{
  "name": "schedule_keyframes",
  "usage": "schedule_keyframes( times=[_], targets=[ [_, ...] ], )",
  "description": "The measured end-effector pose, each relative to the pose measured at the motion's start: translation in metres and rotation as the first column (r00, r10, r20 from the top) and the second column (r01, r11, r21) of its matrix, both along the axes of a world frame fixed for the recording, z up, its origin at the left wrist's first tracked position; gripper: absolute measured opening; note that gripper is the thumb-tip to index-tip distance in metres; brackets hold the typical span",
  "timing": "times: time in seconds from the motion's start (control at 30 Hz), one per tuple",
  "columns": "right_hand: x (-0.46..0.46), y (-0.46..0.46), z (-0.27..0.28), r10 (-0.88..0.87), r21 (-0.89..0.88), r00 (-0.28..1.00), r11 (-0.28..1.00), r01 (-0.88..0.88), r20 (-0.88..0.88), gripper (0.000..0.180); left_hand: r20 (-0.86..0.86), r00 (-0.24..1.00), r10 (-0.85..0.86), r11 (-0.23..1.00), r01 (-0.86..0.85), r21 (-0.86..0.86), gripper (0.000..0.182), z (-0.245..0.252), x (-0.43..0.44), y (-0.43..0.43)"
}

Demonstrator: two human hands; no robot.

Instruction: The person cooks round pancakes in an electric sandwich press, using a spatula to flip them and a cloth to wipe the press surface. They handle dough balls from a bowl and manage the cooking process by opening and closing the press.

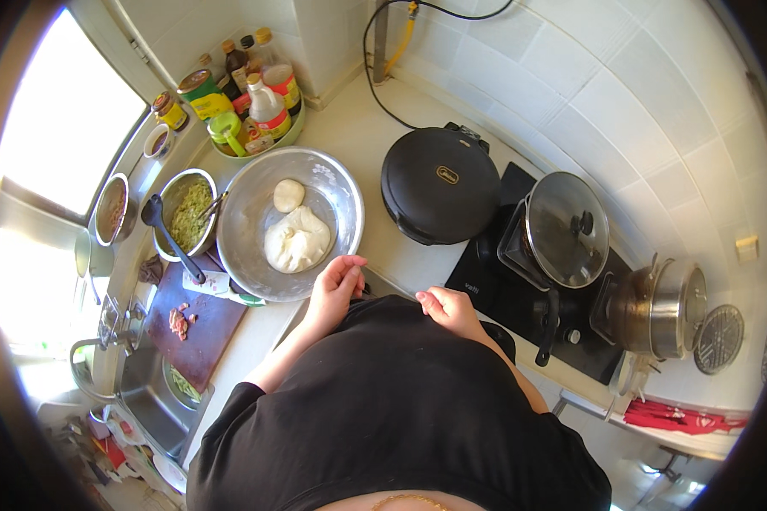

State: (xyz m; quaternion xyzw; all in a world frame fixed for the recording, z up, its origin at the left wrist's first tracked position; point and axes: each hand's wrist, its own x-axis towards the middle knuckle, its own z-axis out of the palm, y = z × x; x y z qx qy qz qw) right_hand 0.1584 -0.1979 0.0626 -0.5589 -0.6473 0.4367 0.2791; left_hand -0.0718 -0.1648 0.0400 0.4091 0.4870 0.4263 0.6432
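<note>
My left hand is at the near rim of a large metal bowl, its fingers bent together; whether they touch the rim I cannot tell. Inside the bowl lie a big lump of dough and, just above it, a small round dough piece. My right hand is loosely curled in front of my black shirt, between the bowl and the stove, and nothing shows in it. A round black electric griddle, its lid down, stands on the counter beyond my right hand.
Left of the bowl are a bowl of green filling, a dark ladle and a cutting board with meat bits. Bottles stand behind. At right, a lidded pan and a steel pot sit on the gas stove.
</note>
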Motion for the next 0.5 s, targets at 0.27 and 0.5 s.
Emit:
schedule_keyframes(
  times=[0.27, 0.5],
  targets=[
    [-0.0017, 0.0019, 0.0001, -0.007, 0.039, 1.0, 0.999, 0.007, -0.004, 0.035, 0.059, 0.998, -0.019, 0.999, 0.021, -0.034, 0.018, -0.0063, -0.0014, 0.0],
    [-0.003, 0.0023, -0.0047, 0.005, 0.061, 1.0, 0.998, -0.005, -0.004, 0.035, 0.019, 1.0, 0.002, 1.0, -0.002, -0.026, 0.022, -0.0012, -0.0039, -0.0037]
  ],
)
